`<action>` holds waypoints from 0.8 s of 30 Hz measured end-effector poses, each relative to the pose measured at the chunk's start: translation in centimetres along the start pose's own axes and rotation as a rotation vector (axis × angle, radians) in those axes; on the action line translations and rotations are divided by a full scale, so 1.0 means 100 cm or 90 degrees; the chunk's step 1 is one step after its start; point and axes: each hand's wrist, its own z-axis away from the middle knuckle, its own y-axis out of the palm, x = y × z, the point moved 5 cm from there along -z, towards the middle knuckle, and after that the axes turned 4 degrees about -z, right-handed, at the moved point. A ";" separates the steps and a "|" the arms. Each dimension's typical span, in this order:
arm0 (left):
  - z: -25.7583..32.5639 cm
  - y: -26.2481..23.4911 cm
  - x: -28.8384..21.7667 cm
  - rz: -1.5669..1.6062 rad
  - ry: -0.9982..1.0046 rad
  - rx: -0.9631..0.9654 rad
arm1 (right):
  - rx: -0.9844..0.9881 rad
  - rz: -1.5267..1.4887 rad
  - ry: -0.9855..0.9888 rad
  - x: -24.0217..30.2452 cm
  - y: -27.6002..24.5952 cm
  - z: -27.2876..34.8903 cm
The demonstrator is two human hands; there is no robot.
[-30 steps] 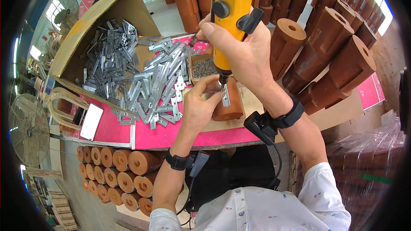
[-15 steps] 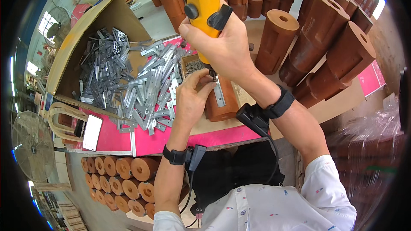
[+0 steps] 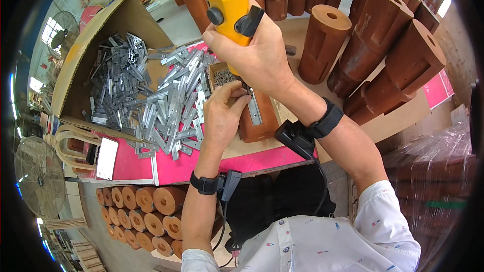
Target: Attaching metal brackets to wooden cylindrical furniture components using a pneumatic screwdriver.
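A yellow power screwdriver (image 3: 233, 12) is held nearly upright in my right hand (image 3: 259, 53), its fingers wrapped round the body. Its bit points down at the upper end of a silver metal strip (image 3: 255, 111). That strip lies lengthwise on a reddish-brown cylinder (image 3: 262, 127) resting on its side on the table. My left hand (image 3: 223, 112) is closed in a pinch at the bit's tip, beside the strip. Whatever lies between those fingertips is too small and too covered to make out. A small box of screws (image 3: 222, 75) stands just beyond my left hand.
Loose metal strips (image 3: 174, 113) are heaped left of my left hand, spilling from a tipped cardboard box (image 3: 96, 30). Brown cylinders (image 3: 325, 45) stand at the right and back. A phone (image 3: 107, 158) leans at the table's left edge. More cylinders (image 3: 166, 200) are stacked below the table.
The screwdriver and my right hand have shifted slightly left. My left hand still pinches at the bit, and the strip stays on the cylinder.
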 end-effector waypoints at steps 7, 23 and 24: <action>0.002 0.001 -0.002 -0.009 -0.014 -0.009 | 0.009 0.027 -0.021 -0.001 0.004 0.000; 0.029 0.004 -0.010 -0.003 -0.071 0.197 | 0.044 0.014 0.030 -0.003 0.007 0.005; 0.029 0.004 -0.010 -0.002 -0.071 0.196 | 0.050 0.017 0.034 -0.003 0.007 0.006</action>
